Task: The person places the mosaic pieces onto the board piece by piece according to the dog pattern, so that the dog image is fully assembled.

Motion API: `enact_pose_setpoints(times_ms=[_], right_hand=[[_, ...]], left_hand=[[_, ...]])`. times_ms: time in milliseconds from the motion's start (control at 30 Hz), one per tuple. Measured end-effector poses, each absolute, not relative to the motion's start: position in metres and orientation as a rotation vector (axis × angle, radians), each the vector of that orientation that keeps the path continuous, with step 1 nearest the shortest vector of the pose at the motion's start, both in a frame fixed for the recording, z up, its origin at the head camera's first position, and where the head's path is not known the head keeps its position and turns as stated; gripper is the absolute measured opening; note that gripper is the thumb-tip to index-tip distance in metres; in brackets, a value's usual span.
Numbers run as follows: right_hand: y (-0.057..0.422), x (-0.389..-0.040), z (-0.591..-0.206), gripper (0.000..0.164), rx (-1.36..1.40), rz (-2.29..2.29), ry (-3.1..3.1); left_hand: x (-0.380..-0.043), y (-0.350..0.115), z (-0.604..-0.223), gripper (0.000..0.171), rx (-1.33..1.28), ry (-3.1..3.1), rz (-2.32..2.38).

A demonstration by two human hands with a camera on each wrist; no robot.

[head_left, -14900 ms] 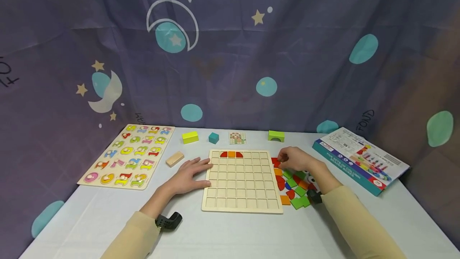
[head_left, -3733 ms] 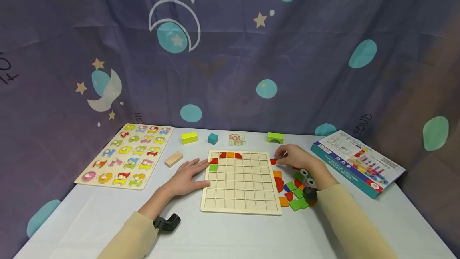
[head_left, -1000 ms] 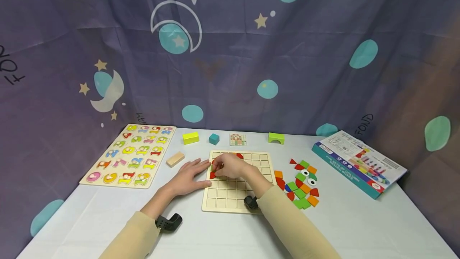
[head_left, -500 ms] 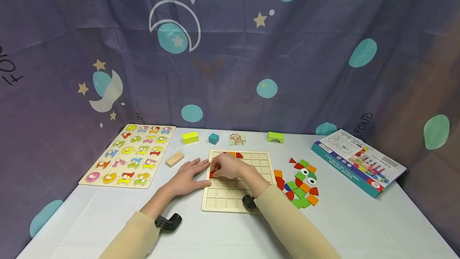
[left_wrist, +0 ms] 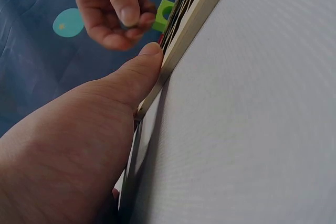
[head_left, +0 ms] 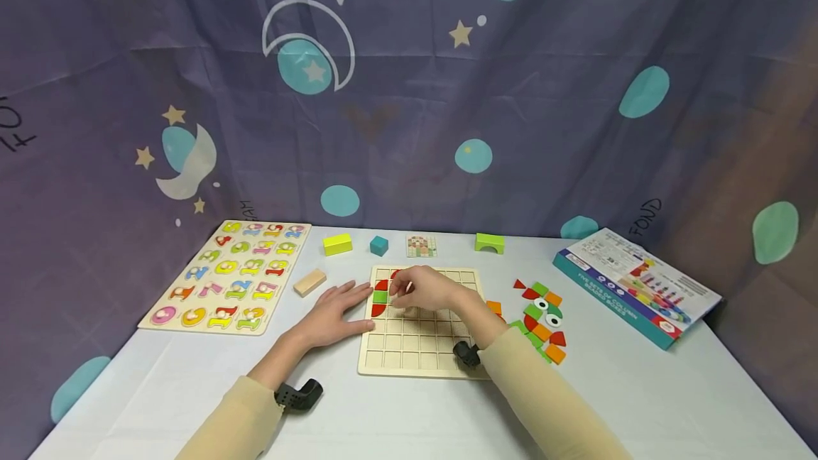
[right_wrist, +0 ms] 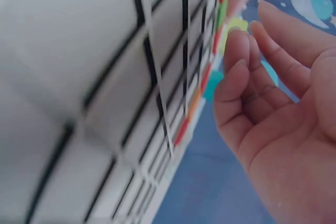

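Note:
In the head view a wooden grid board [head_left: 409, 368] lies mid-table. Down its left column run a red quarter-round tile [head_left: 381, 285], a green square tile [head_left: 380, 297] and another red rounded tile [head_left: 378, 310]. My left hand [head_left: 332, 314] rests flat at the board's left edge, its thumb [left_wrist: 144, 69] touching the rim in the left wrist view. Above the grid's upper left hovers my right hand [head_left: 424, 289], hiding most of the top-row tiles. Its fingers [right_wrist: 236, 93] are loosely bent, with nothing seen between them in the right wrist view.
Right of the board lie several loose tiles [head_left: 540, 333], partly behind the right forearm. A small pattern card [head_left: 422, 245], green arch block [head_left: 489, 243], teal cube [head_left: 379, 245], yellow block [head_left: 337, 244] and plain block [head_left: 309, 282] surround it. A number board [head_left: 233, 279] and box [head_left: 639, 286] flank these.
Over the longer span, two red tiles and a green one have come into the board's left column. Since half a second ago, my right hand has let go of the lowest red tile and drawn rightward.

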State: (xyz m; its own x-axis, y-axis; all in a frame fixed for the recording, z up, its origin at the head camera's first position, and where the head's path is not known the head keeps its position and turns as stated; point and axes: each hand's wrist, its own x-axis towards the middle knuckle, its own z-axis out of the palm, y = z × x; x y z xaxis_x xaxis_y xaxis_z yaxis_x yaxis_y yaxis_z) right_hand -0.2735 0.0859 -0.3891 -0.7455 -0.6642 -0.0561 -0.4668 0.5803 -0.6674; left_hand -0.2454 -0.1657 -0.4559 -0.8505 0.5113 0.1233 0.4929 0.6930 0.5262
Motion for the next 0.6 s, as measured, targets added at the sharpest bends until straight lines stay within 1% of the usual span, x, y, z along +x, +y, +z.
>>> enact_pose_setpoints(times_ms=[200,600], right_hand=[[0.118,-0.272,-0.380,0.015,-0.937,-0.950,2.532],[0.186,-0.273,-0.371,0.023,-0.767,-1.033,2.597]], left_hand=[[-0.246,-0.165,-0.456,0.074,0.844,2.863,0.873],[-0.244,-0.164,-0.456,0.074,0.836,2.866,0.872]])
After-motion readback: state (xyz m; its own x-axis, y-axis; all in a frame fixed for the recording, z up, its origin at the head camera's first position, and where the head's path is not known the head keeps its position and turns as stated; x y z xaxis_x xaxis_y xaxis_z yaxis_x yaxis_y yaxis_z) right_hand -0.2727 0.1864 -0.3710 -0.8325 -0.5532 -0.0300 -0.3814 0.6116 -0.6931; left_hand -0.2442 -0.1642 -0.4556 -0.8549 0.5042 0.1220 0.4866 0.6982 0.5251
